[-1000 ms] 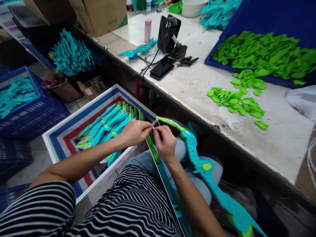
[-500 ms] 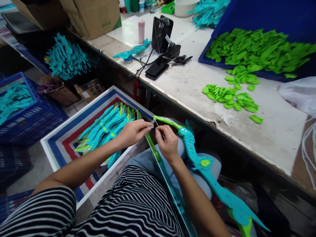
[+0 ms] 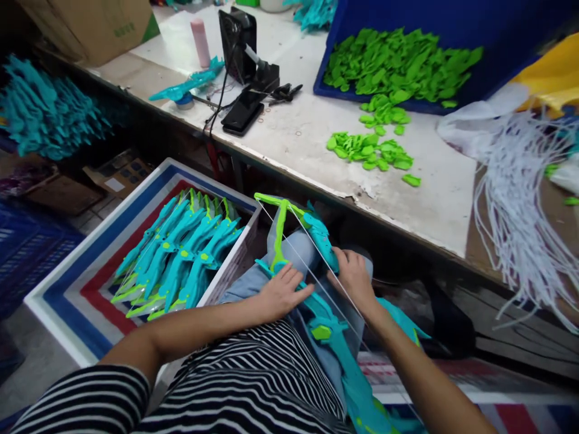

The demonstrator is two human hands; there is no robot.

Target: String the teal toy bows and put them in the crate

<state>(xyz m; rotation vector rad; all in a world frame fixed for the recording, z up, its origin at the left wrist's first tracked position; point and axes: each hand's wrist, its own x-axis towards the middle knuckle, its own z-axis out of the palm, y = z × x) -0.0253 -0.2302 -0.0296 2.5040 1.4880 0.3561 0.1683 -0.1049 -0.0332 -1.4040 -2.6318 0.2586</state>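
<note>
Two turquoise toy bows with lime-green tips and white strings lie across my lap. My left hand (image 3: 284, 293) lies over the upper part of the nearer bow (image 3: 335, 339), its fingers closed over the limb and its thumb pointing right. My right hand (image 3: 355, 277) grips the body of the farther bow (image 3: 319, 236), just below its green limb. That bow's string runs past my right wrist. Its lower part is partly hidden by my right forearm. Several similar bows (image 3: 181, 250) are stacked in a striped-lined crate (image 3: 75, 301) at my left.
A worktable (image 3: 289, 160) runs across the front. On it are green plastic pieces (image 3: 368, 149), a blue bin (image 3: 320, 87), a black phone (image 3: 243, 111), a small fan (image 3: 238, 45) and a pink bottle (image 3: 199, 43). White cords (image 3: 520, 187) hang over its right edge.
My hands have left the string at the green tip and moved down onto the bows' bodies. The nearer bow now shows its broad face and green emblem. The view has shifted right.
</note>
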